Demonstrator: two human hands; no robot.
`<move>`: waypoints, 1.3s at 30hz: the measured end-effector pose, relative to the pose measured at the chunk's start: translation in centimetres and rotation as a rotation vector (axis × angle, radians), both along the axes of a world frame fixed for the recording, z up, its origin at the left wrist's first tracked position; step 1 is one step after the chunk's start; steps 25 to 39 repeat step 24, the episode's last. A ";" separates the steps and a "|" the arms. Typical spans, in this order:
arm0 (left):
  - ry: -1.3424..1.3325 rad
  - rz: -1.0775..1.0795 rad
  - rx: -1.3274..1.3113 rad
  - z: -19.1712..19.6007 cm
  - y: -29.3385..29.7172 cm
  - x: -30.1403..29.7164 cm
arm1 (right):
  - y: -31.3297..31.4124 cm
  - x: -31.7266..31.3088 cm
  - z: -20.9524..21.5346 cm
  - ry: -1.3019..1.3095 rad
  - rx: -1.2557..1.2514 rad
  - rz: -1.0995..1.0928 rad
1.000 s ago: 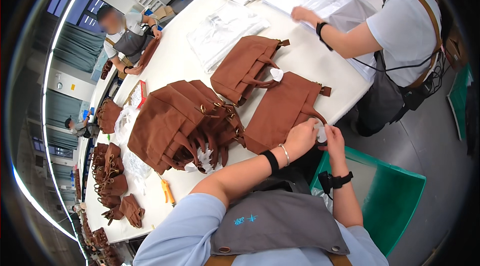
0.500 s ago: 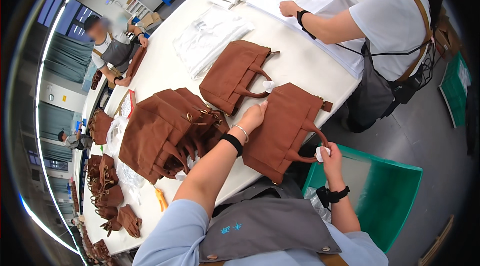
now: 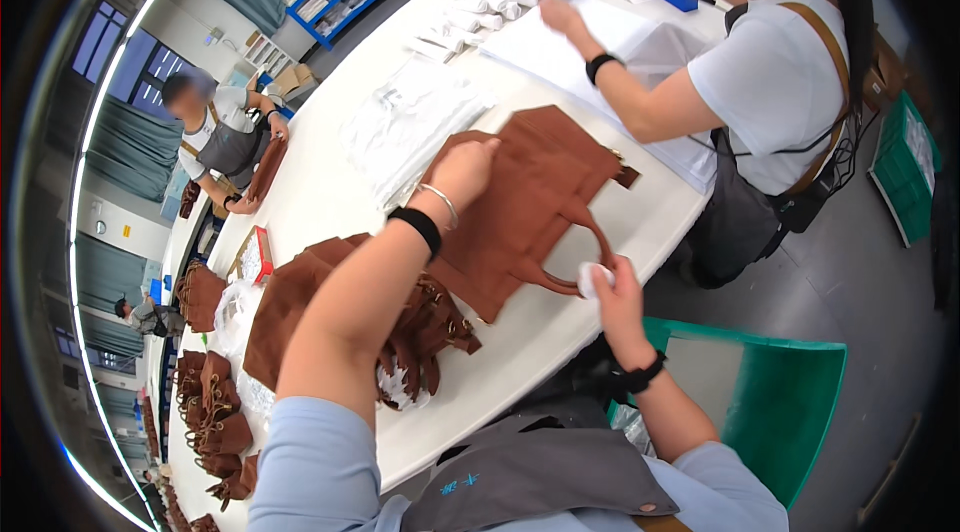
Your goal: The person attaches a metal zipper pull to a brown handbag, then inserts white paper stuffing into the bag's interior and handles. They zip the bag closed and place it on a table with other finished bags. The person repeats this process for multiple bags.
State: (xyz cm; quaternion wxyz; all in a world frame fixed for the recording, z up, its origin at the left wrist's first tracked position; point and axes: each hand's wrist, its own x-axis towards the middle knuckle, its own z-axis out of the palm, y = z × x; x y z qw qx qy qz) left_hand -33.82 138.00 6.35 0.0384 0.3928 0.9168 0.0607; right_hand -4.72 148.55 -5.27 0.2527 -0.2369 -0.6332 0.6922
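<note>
A brown handbag (image 3: 545,202) is stretched between my hands over the white table, its handles toward the right. My left hand (image 3: 467,180) grips the bag's far left side with closed fingers. At the handles, my right hand (image 3: 620,302) closes on one loop beside its white wrapping (image 3: 588,280). The bag overlaps a second brown bag, which is mostly hidden under it and my left hand. Left of it, partly behind my left forearm, lies a pile of similar brown bags (image 3: 285,317) with handles and brass-coloured fittings.
Clear plastic bags (image 3: 410,127) lie on the table (image 3: 480,412) beyond the handbag. A co-worker (image 3: 780,92) handles clear plastic at the right. Another person (image 3: 235,137) stands across the table. A green bin (image 3: 790,402) sits below the near right edge; more brown bags (image 3: 215,402) stand left.
Both hands have carried the handbag away from me and leftward, over the second bag. The pile now looks lower in view. The co-worker at right has lifted clear plastic.
</note>
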 end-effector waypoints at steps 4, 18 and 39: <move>0.004 0.297 -0.101 3.7 -1.3 -6.1 | -2.2 -10.2 -2.1 0.114 -0.124 0.031; -0.657 0.137 0.271 -5.3 -14.9 27.2 | -1.9 -14.0 -4.6 -0.129 -0.338 0.319; -0.910 0.265 0.272 -6.7 -24.1 32.9 | -1.2 -10.4 -5.7 -0.262 -0.289 0.273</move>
